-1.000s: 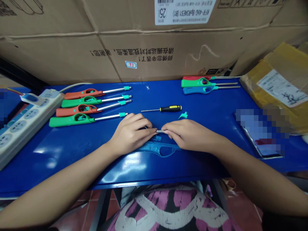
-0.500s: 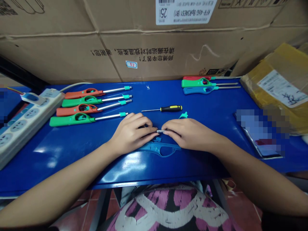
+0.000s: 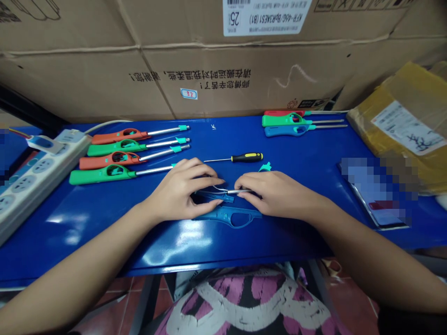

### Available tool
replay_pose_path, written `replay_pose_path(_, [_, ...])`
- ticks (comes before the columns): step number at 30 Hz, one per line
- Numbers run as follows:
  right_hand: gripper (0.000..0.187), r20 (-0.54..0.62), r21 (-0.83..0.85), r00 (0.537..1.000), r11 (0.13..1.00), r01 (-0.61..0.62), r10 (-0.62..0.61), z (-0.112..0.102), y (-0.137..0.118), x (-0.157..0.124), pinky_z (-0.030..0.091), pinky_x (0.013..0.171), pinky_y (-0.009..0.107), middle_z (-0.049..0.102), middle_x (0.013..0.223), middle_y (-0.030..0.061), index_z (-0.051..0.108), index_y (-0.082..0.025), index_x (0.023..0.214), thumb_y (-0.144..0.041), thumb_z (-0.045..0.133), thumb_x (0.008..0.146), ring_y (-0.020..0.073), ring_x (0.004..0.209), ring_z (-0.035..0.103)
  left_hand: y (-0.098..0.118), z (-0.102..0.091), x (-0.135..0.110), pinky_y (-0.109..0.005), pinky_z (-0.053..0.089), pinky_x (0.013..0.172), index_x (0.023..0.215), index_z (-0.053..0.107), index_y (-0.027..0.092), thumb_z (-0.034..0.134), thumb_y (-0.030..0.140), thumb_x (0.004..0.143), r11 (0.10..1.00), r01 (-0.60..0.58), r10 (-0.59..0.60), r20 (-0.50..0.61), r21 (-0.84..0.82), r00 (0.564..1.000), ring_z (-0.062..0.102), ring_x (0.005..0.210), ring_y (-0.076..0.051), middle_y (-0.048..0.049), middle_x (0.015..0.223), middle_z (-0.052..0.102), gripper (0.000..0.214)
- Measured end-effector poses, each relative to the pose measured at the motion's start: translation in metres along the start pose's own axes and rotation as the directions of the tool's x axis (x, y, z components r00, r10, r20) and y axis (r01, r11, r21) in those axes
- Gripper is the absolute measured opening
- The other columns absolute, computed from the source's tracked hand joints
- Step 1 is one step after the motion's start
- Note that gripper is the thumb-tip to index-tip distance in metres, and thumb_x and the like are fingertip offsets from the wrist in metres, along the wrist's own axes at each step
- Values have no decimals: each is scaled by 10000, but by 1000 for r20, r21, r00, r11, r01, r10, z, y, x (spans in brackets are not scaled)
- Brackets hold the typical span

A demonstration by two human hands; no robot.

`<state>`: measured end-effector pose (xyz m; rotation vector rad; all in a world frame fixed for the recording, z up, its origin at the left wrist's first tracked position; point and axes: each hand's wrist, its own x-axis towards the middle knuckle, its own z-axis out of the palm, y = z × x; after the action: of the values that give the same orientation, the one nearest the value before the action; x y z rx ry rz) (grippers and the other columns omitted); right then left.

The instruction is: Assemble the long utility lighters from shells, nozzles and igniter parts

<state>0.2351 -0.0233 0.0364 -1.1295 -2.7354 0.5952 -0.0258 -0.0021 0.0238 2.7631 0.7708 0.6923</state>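
Note:
My right hand [image 3: 270, 190] pinches a thin metal lighter tube [image 3: 237, 191] between thumb and fingers. A pale wire [image 3: 219, 188] runs from the tube's left end toward my left hand [image 3: 185, 188]. That hand is open, its thumb and forefinger spread apart over one blue lighter handle half [image 3: 223, 197]; its other fingers are partly hidden. Nearer me, a second blue handle half [image 3: 223, 216] with a trigger loop lies flat on the table. Just behind my right hand is a small turquoise plastic piece [image 3: 266, 166].
A yellow-black screwdriver [image 3: 244, 157] lies beyond my hands. Several orange and green lighters [image 3: 101, 175] lie left, beside a power strip [image 3: 31, 179]. Three more lighters [image 3: 286, 130] lie at the back right. A phone [image 3: 377, 195] and a taped parcel [image 3: 401, 125] are right; a cardboard box [image 3: 195, 60] stands behind.
My left thumb and forefinger have parted from the metal tube and the hand has shifted left. The wire and more of the tube now show. My right hand keeps its pinch.

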Motion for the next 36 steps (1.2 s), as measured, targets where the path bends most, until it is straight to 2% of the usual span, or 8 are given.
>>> replay_pose_path(3, [166, 15, 12, 1000, 1000, 8, -8, 0, -2, 0, 431, 764, 307, 702, 1051, 51, 628, -189, 1073, -258, 487, 1020, 197, 938, 658, -2, -2, 0, -373, 449, 862, 1158, 722, 229, 696, 414, 900, 999, 7, -3, 107, -43, 994, 611, 989, -225, -62, 1116, 723, 318])
replay_pose_path(7, [176, 3, 40, 1000, 999, 25, -26, 1, -4, 0, 437, 780, 311, 685, 1051, 52, 623, -190, 1076, -237, 462, 1021, 190, 929, 647, -3, 0, -1, -358, 428, 855, 1106, 740, 244, 681, 401, 922, 997, 15, -2, 158, -77, 987, 625, 1000, -208, -38, 1085, 726, 249])
replay_pose_path(12, [176, 1, 90, 999, 995, 41, -41, 2, -2, 1, 440, 798, 303, 671, 1070, 52, 618, -194, 1090, -238, 460, 1027, 184, 945, 636, -5, 3, -1, -348, 420, 816, 1075, 751, 233, 672, 402, 936, 998, 24, -16, 134, -58, 991, 626, 978, -204, -44, 1056, 721, 233])
replay_pose_path(21, [122, 8, 60, 999, 998, 36, -37, 2, -2, 2, 432, 777, 289, 670, 1058, 51, 624, -186, 1059, -224, 524, 1001, 181, 936, 634, -6, 9, -2, -354, 430, 808, 1058, 754, 227, 644, 355, 944, 997, 36, -30, 89, -72, 996, 624, 942, -205, -55, 1040, 713, 204])
replay_pose_path(26, [85, 3, 48, 1000, 999, -21, 20, 3, -4, 6, 416, 740, 284, 679, 1032, 40, 635, -186, 993, -186, 551, 975, 183, 936, 642, -5, 13, -3, -363, 468, 842, 1068, 760, 227, 649, 344, 933, 988, 69, -59, 72, -136, 996, 615, 928, -204, -64, 1037, 717, 211])
replay_pose_path(31, [50, -30, 116, 996, 990, -81, 85, 7, -5, 8, 380, 690, 268, 671, 983, 11, 621, -213, 921, -174, 591, 934, 159, 870, 622, -3, 12, -1, -368, 477, 845, 1052, 775, 247, 618, 307, 953, 980, 84, -73, 67, -180, 995, 612, 923, -201, -61, 1025, 722, 195])
replay_pose_path(36, [64, -58, 191, 978, 964, -187, 201, 13, -6, 9, 367, 670, 258, 636, 939, -5, 613, -217, 869, -164, 619, 904, 132, 800, 588, -4, 13, 0, -371, 479, 859, 1087, 775, 271, 636, 301, 951, 977, 78, -67, 59, -198, 996, 600, 947, -204, -57, 1064, 729, 197])
